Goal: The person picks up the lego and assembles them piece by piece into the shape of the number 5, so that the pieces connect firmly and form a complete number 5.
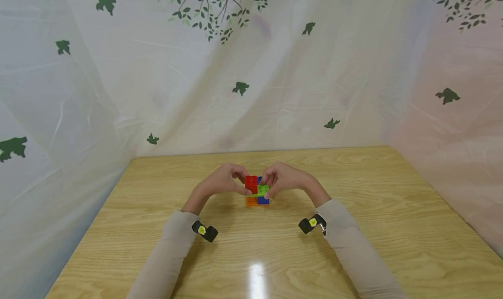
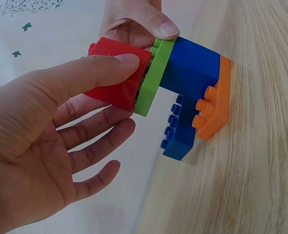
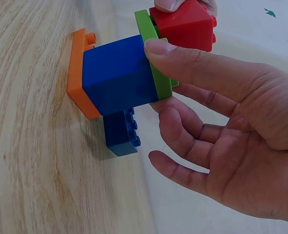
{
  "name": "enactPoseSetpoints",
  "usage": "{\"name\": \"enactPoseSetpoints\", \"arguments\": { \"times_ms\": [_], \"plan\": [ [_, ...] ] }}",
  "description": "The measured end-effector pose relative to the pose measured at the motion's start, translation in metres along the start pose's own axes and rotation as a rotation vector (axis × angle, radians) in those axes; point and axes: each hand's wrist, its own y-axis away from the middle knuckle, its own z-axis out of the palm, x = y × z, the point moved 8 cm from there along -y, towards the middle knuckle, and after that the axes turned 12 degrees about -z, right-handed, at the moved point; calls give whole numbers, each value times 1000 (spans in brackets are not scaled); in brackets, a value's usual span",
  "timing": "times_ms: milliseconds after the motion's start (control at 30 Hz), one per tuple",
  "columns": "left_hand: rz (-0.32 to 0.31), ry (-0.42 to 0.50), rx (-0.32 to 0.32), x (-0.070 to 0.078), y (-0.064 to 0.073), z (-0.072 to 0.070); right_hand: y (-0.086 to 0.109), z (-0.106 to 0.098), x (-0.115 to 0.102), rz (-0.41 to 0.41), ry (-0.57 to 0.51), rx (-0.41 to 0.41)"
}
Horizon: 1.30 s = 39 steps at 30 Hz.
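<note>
Left hand (image 1: 222, 180) pinching the red plastic block (image 2: 115, 80), right hand (image 1: 288, 176) the flat green plastic plate (image 3: 156, 63)! Wood-grain table (image 1: 255, 242) below, leaf-printed white sheeting (image 1: 314, 80) behind; far blue brick (image 2: 185, 130) partly hidden.

Between the left sleeve (image 1: 163, 251) and right sleeve (image 1: 353, 251) a lane of bare wood runs up the table (image 1: 224, 273) toward its far edge, pinched by the wrist cameras (image 1: 210, 234), until the brick stack (image 2: 188, 66) stops it. The left hand (image 1: 222, 179) covers the stack's upper left, the right hand (image 1: 288, 176) its upper right, and a blue brick (image 2: 180, 131) its far side. Outside both sleeves, room reaches the side edges; a hanging sheet (image 1: 275, 111) closes off the far edge.
</note>
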Motion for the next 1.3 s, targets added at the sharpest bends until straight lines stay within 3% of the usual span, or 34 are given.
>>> {"name": "enactPoseSetpoints", "arguments": {
  "times_ms": [500,700,1300],
  "plan": [
    [-15,-53,43,1,2,-3,-1,0,1,-18,7,-7],
    [2,-60,43,2,0,-2,-1,0,1,-20,9,-12],
    [-23,-50,28,1,1,-2,0,0,1,-2,-2,-10]
  ]
}}
